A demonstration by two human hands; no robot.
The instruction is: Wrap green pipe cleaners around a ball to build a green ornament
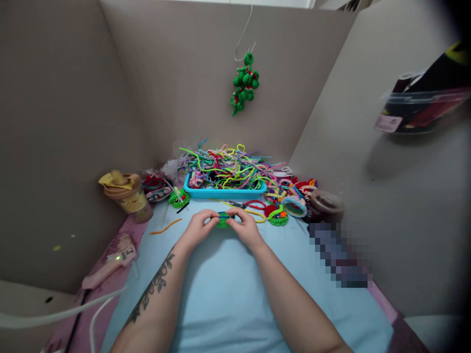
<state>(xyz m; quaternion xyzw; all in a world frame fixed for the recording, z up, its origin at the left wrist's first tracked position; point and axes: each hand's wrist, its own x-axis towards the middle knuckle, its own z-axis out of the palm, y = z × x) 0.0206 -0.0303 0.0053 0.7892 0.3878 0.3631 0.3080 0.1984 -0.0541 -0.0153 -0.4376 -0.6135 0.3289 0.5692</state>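
Note:
Over the light blue cloth (221,294), both hands pinch a small green fuzzy pipe-cleaner piece (222,223) with a blue strip across its top. My left hand (200,226) grips its left side between thumb and fingers. On the right side, my right hand (243,226) does the same; the fingers partly hide the piece. Just beyond lie red-and-yellow-handled scissors (253,204). A green pipe-cleaner figure with eyes (179,198) sits to the left, and another green figure (277,215) to the right. An orange pipe cleaner (165,227) rests left of my left hand.
A blue tray (226,193) heaped with colourful pipe cleaners stands at the back. Left are a lidded cup (128,196) and a pink glue gun (110,267) with a lit green light. A jar (324,206) and a blurred-out object (340,255) lie right. Green ornaments (245,83) hang on the wall.

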